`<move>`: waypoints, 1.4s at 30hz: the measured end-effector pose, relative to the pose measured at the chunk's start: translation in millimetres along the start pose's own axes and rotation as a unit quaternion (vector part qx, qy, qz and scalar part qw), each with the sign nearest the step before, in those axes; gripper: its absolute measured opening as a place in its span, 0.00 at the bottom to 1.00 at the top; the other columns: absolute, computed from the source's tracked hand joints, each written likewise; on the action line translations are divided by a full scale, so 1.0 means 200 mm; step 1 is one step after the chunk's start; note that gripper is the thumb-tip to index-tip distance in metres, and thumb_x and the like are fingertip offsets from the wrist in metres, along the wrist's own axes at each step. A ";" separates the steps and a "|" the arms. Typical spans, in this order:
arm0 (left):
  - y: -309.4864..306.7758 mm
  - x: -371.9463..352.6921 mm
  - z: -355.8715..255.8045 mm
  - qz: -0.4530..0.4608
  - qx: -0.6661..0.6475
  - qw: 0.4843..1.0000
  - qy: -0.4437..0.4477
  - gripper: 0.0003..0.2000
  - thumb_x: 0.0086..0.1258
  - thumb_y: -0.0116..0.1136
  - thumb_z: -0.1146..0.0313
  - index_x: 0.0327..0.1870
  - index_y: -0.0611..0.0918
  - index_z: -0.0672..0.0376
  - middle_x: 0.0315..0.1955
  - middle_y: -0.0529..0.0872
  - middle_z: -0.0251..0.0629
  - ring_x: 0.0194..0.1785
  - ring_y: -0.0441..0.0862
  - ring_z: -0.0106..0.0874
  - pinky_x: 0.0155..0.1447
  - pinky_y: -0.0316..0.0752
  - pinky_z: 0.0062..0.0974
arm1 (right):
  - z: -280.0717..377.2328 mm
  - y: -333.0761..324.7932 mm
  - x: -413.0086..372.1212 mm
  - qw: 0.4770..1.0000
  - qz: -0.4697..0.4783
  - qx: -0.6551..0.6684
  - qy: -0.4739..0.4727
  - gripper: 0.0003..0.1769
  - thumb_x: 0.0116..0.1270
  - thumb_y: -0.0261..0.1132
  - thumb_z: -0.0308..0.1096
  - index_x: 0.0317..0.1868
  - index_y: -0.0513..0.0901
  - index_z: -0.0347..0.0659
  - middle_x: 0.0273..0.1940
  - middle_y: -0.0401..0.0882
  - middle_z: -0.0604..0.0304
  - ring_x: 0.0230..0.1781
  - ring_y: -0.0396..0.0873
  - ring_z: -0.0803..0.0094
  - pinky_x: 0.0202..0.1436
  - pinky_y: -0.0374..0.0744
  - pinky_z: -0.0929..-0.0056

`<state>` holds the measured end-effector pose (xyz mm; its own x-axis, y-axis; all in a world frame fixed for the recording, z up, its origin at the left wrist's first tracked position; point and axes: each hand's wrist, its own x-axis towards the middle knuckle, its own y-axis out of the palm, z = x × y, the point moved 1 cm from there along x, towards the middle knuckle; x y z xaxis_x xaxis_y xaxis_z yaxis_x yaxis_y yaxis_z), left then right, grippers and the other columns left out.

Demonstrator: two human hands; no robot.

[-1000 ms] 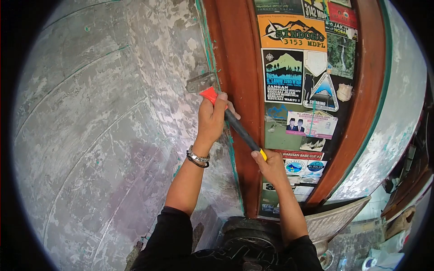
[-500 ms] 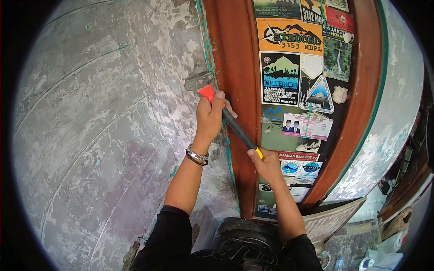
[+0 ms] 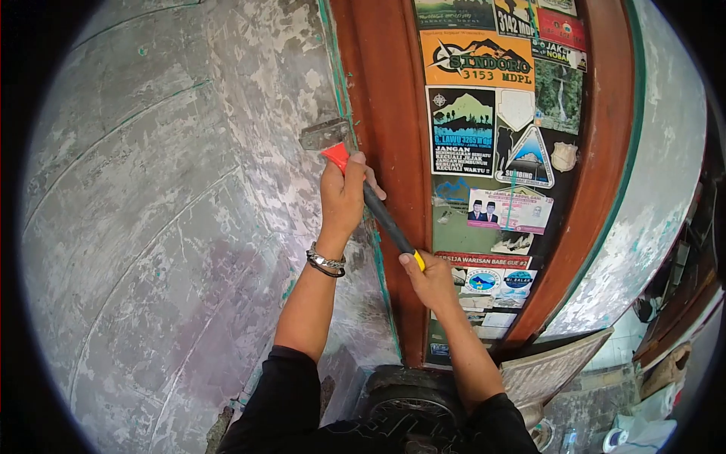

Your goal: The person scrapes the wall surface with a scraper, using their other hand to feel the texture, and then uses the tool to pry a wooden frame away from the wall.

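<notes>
A long-handled scraper (image 3: 388,218) slants across the brown door frame (image 3: 408,303), its wide metal blade (image 3: 325,134) lying against the wall's edge beside the frame. My left hand (image 3: 342,198) is closed round the upper handle, just under the red neck (image 3: 335,155). Lower down, my right hand (image 3: 434,280) grips the handle's end by its yellow band. Green paint (image 3: 342,83) runs in a strip along the seam between wall and frame. The grey wall (image 3: 166,227) on the left has patchy, scraped paint.
Stickers (image 3: 476,60) cover the door panel right of the frame. Below stands a dark tyre (image 3: 408,386). A woven panel (image 3: 556,367) leans at the lower right, with white bags (image 3: 646,431) on the floor beyond it.
Both hands and the scraper have shifted slightly left, and the blade sits a little higher against the wall edge. The grip is the same.
</notes>
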<state>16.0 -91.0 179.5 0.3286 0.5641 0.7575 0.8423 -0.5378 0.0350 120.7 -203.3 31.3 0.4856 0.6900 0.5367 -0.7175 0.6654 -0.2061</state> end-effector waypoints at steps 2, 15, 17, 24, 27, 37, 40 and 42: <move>-0.01 -0.02 0.00 -0.011 0.003 1.000 0.004 0.13 0.77 0.47 0.61 0.33 0.72 0.61 0.19 0.78 0.35 0.20 0.81 0.28 0.23 0.73 0.23 | 0.01 0.01 -0.03 1.000 -0.015 -0.014 -0.012 0.29 0.67 0.63 0.56 0.27 0.79 0.33 0.16 0.72 0.49 0.17 0.73 0.61 0.25 0.70 0.63; -0.03 0.08 -0.03 0.019 0.030 0.999 0.015 0.13 0.77 0.47 0.60 0.35 0.71 0.59 0.20 0.77 0.35 0.20 0.79 0.28 0.27 0.75 0.24 | 0.03 0.00 0.07 1.000 -0.010 -0.013 -0.027 0.28 0.70 0.61 0.53 0.26 0.77 0.33 0.18 0.68 0.62 0.22 0.65 0.77 0.26 0.67 0.70; -0.02 0.09 -0.05 0.019 0.044 0.998 0.028 0.13 0.77 0.47 0.60 0.35 0.71 0.59 0.20 0.77 0.35 0.20 0.79 0.28 0.27 0.75 0.24 | 0.04 0.00 0.08 1.000 0.003 0.006 -0.010 0.28 0.70 0.61 0.54 0.26 0.76 0.33 0.18 0.69 0.62 0.22 0.65 0.77 0.26 0.67 0.70; -0.02 0.11 -0.08 0.010 0.039 0.998 0.043 0.13 0.78 0.47 0.61 0.34 0.71 0.60 0.18 0.77 0.34 0.19 0.81 0.27 0.24 0.74 0.22 | 0.06 0.02 0.09 1.000 0.002 0.024 -0.014 0.29 0.69 0.62 0.55 0.26 0.78 0.33 0.17 0.71 0.57 0.20 0.68 0.71 0.26 0.69 0.67; -0.03 0.12 -0.09 0.012 0.046 0.998 0.046 0.14 0.78 0.47 0.60 0.33 0.72 0.60 0.18 0.77 0.34 0.19 0.80 0.27 0.24 0.73 0.22 | 0.08 0.04 0.10 0.998 -0.008 0.049 -0.025 0.29 0.68 0.62 0.56 0.28 0.80 0.32 0.17 0.72 0.49 0.19 0.69 0.65 0.27 0.70 0.63; -0.02 0.20 -0.15 0.018 0.055 0.997 0.058 0.18 0.77 0.47 0.57 0.28 0.73 0.61 0.17 0.78 0.36 0.18 0.80 0.28 0.24 0.73 0.24 | 0.13 0.03 0.17 0.996 0.003 0.071 -0.048 0.31 0.70 0.60 0.57 0.27 0.78 0.31 0.17 0.70 0.52 0.21 0.67 0.70 0.27 0.70 0.65; -0.03 0.30 -0.20 0.010 0.048 0.997 0.066 0.17 0.78 0.46 0.56 0.33 0.75 0.62 0.18 0.79 0.35 0.19 0.80 0.28 0.25 0.74 0.23 | 0.24 0.01 0.24 0.998 -0.002 0.038 -0.057 0.32 0.71 0.58 0.58 0.27 0.78 0.32 0.17 0.71 0.56 0.22 0.70 0.71 0.28 0.71 0.66; -0.08 0.37 -0.24 0.024 0.017 0.997 0.068 0.17 0.78 0.46 0.56 0.37 0.76 0.63 0.21 0.80 0.35 0.23 0.81 0.28 0.28 0.76 0.24 | 0.28 0.01 0.31 0.994 0.002 0.083 -0.066 0.31 0.72 0.57 0.57 0.28 0.78 0.32 0.16 0.71 0.58 0.20 0.70 0.73 0.25 0.69 0.68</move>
<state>7.4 -70.6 266.1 0.3094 0.4461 0.8398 0.8418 -0.5393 -0.0236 120.4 -174.9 110.4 0.4200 0.6423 0.6411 -0.7973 0.5986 -0.0774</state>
